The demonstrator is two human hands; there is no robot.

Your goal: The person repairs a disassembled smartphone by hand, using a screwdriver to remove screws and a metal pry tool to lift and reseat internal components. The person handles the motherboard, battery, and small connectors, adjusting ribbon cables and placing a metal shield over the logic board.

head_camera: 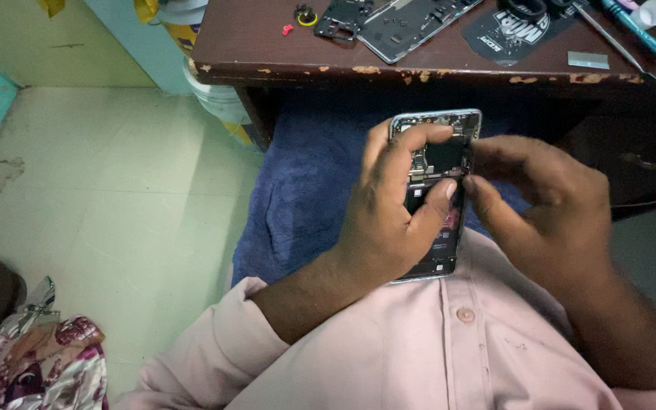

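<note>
An opened smartphone [440, 156] with its back cover off shows dark internal parts inside a silver frame. It is held over my lap, below the desk edge. My left hand [389, 220] wraps around it from the left, index finger on the upper board and thumb across the middle. My right hand [548, 209] comes in from the right, its fingertips pinched against the phone's right edge beside the left thumb. Whether a small part sits between those fingertips is hidden.
A worn dark wooden desk [419, 64] runs along the top, carrying a phone back panel [411, 23], a black inner frame piece [341, 19], a black mat [514, 29], screwdrivers [632, 26] and a thin metal blade [588, 59]. A blue towel [309, 190] covers my lap. A patterned cloth [39, 364] lies on the tiled floor.
</note>
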